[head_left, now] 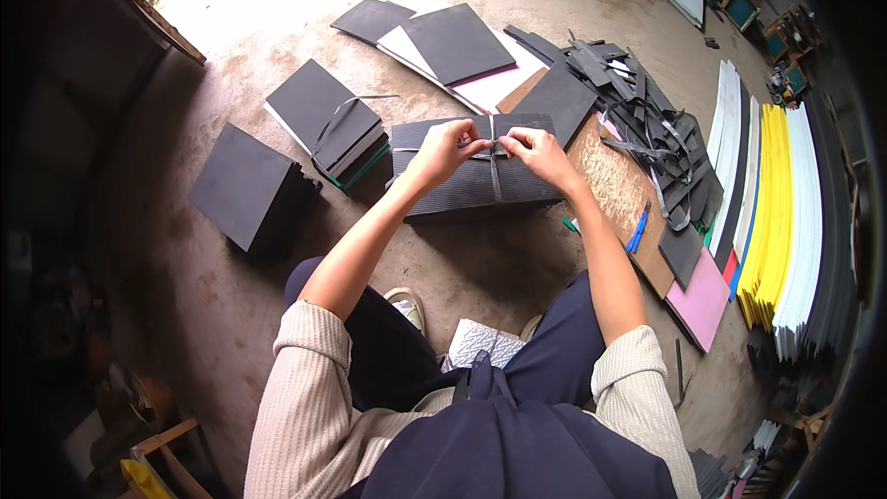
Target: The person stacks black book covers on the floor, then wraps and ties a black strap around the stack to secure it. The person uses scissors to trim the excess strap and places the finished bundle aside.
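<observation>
In front of my knees stands a stack of black ribbed sheets [434, 187], bound crosswise by a grey strap [496, 183]. Both hands meet over its top, where the bands cross. My left hand [455, 143] pinches the strap just left of the crossing. From the other side, my right hand [529, 148] pinches it close to the knot. The fingertips of the two hands are a small gap apart. Exactly how the strap ends are looped between them is too small to make out.
Left of the bundle are a stack of black and white sheets [319, 111] with a loose strap and a black stack [242, 187]. Dark offcut strips [637, 120] heap at right by a wooden board [605, 176], blue-handled tool [637, 231] and yellow sheets [767, 212].
</observation>
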Motion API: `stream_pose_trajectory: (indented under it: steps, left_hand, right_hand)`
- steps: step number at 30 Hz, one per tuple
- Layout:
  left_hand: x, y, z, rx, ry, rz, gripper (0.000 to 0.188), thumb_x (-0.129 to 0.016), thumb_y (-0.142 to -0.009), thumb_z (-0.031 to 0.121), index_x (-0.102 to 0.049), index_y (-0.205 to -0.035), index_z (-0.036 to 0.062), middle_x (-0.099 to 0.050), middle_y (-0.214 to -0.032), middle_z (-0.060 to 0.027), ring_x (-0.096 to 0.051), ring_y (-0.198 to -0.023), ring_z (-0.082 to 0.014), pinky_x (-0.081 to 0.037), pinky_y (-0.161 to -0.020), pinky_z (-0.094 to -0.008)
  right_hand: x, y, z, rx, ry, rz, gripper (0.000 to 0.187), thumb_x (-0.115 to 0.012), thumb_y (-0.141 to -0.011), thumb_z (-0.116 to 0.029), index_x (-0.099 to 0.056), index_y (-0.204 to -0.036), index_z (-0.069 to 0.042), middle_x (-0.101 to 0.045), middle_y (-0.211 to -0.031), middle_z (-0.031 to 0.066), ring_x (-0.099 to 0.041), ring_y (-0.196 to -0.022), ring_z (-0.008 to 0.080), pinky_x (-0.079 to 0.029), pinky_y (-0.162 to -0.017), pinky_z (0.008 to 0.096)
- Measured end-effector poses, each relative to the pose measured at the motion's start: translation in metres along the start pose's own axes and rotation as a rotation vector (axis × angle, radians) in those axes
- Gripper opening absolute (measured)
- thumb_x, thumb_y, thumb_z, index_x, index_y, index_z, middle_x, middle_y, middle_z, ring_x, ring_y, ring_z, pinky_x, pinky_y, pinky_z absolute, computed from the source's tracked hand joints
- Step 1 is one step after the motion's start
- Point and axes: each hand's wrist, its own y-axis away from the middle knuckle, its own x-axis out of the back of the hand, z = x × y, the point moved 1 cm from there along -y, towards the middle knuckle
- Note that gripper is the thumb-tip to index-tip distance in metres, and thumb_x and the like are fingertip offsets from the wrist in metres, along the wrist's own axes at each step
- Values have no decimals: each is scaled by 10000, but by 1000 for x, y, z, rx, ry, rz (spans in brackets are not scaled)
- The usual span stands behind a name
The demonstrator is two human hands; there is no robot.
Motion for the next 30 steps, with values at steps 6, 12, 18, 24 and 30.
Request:
stream_pose_trajectory:
  steps: [6, 12, 18, 24, 30]
  left_hand:
    - [2, 23, -10, -341, -260, -206, 124, -550, -813, 139, -494, -771, 37, -511, -707, -106, -567, -645, -306, -451, -540, -389]
    - [-6, 41, -24, -318, -321, -260, 107, -549, -793, 116, -483, -760, 38, -518, -792, -87, -566, -733, -273, -470, -593, -376]
    - [-19, 28, -6, -543, 34, 142, 211, -516, -864, 168, -543, -717, 19, -567, -907, -58, -532, -779, -157, -436, -766, -322]
    - [-50, 16, -4, -47, 470, -156, 273, -416, -935, 230, -439, -767, 16, -422, -600, -25, -396, -574, -106, -350, -542, -270]
    - [-56, 40, -1, 167, 664, -40, 247, -433, -935, 193, -400, -757, 24, -313, -617, 27, -300, -578, -65, -295, -508, -251]
  right_hand:
    - [16, -13, 44, -94, 276, 314, 267, -539, -833, -269, -595, -755, -20, -566, -650, 196, -563, -630, 366, -435, -569, 398]
    - [4, -22, 69, -157, 356, 424, 275, -555, -819, -317, -599, -743, -57, -568, -648, 191, -569, -641, 372, -440, -575, 411]
    - [-3, -24, 27, -201, -1082, 182, 281, -426, -926, -296, -523, -848, -45, -599, -925, 125, -596, -857, 202, -478, -762, 342]
    - [-26, -58, 52, -181, -1314, 246, 265, -380, -941, -266, -377, -739, -94, -283, -509, -34, -288, -395, 79, -298, -398, 259]
    - [-42, -74, 39, -358, -1023, 519, 218, -379, -942, -239, -384, -808, -67, -244, -500, -41, -233, -367, 55, -191, -333, 226]
